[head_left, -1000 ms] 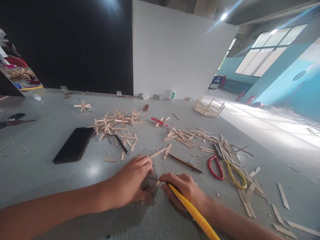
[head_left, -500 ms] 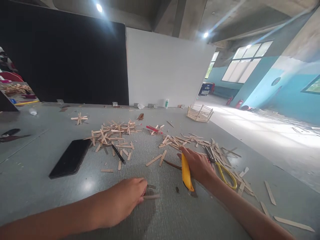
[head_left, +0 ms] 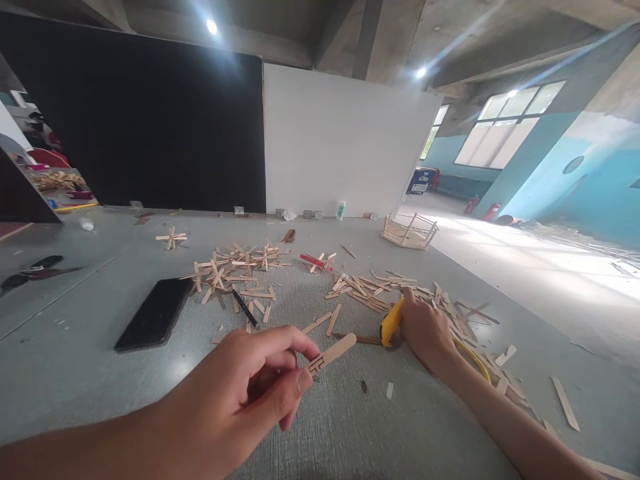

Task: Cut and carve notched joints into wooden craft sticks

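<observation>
Between the thumb and fingers of my left hand (head_left: pixel 270 377), a wooden craft stick (head_left: pixel 336 352) is held above the table. Its rounded end points up and right, and black lines are drawn on it near my thumb. My right hand (head_left: pixel 426 328) is closed at the yellow utility knife (head_left: pixel 391 322), low over the table; its fingers are partly hidden. A dark brown strip (head_left: pixel 363 339) lies just left of the knife. Under my right wrist, the yellow handle of the scissors (head_left: pixel 473 360) is partly covered. Loose craft sticks (head_left: pixel 367 293) lie beyond that hand.
A black phone (head_left: pixel 155 315) lies on the left, with a black pen (head_left: pixel 245 309) beside a pile of craft sticks (head_left: pixel 233 263). Farther back stand a stick-built frame (head_left: pixel 411 233) and a small bottle (head_left: pixel 341 210). Black and white panels (head_left: pixel 345 140) border the table's far side.
My left hand has risen and turned, bringing the craft stick into clear view. My right hand has moved forward and right with the yellow utility knife. A small pale chip now shows on the table.
</observation>
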Demonstrator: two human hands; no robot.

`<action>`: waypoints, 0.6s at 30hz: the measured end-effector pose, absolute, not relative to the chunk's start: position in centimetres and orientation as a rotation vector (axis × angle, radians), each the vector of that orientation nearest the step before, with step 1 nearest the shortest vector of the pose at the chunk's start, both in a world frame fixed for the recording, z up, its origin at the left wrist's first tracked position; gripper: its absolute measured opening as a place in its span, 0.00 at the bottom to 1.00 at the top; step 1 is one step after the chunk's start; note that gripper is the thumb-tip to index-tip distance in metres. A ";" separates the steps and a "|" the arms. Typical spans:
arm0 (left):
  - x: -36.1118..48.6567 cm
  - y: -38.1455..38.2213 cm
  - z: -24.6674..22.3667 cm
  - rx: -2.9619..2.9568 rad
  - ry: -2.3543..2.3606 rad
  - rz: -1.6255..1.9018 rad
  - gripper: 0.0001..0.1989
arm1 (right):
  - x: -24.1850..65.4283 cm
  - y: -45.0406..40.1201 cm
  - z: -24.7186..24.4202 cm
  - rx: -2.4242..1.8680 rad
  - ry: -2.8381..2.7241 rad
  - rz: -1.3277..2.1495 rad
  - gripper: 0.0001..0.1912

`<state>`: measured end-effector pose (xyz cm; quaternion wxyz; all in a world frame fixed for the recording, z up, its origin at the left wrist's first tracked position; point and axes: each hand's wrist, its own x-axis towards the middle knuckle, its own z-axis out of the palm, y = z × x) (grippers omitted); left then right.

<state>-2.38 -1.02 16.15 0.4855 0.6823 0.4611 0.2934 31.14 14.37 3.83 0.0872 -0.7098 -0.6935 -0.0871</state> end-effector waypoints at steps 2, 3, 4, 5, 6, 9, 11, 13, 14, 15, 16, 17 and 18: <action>-2.2 -1.2 16.3 1.635 1.142 0.738 0.15 | 31.1 14.3 3.8 -2.122 -2.062 -0.272 0.29; -2.2 -1.2 16.3 1.620 1.150 0.744 0.15 | 31.1 14.2 3.8 -2.113 -2.066 -0.279 0.31; -2.1 -1.3 16.3 1.610 1.155 0.749 0.15 | 31.0 14.1 3.8 -2.092 -2.071 -0.290 0.34; -2.1 -1.3 16.3 1.605 1.157 0.752 0.15 | 31.0 14.0 3.9 -2.058 -2.076 -0.308 0.37; -2.1 -1.3 16.3 1.604 1.160 0.757 0.14 | 30.9 13.9 4.0 -2.008 -2.090 -0.330 0.39; -2.0 -1.5 16.3 1.612 1.171 0.778 0.14 | 30.2 13.1 4.4 -1.747 -2.237 -0.353 0.36; -1.9 -1.5 16.4 1.604 1.177 0.779 0.14 | 29.2 12.3 4.6 -1.494 -2.433 -0.276 0.24; -2.0 -1.5 16.5 1.607 1.182 0.762 0.14 | 28.1 11.4 4.6 -1.262 -2.592 -0.165 0.12; -2.0 -1.4 16.5 1.614 1.186 0.746 0.14 | 27.5 11.0 4.5 -1.179 -2.634 -0.117 0.09; -2.1 -1.3 16.4 1.621 1.197 0.732 0.14 | 27.1 10.7 4.3 -1.125 -2.646 -0.081 0.09; -2.2 -1.2 16.2 1.627 1.212 0.721 0.15 | 26.7 10.4 4.1 -1.095 -2.636 -0.057 0.11; -2.2 -1.0 15.8 1.632 1.227 0.709 0.15 | 26.4 10.3 3.9 -1.079 -2.610 -0.038 0.13; -2.3 -0.8 15.2 1.632 1.242 0.699 0.15 | 26.2 10.1 3.8 -1.071 -2.575 -0.020 0.14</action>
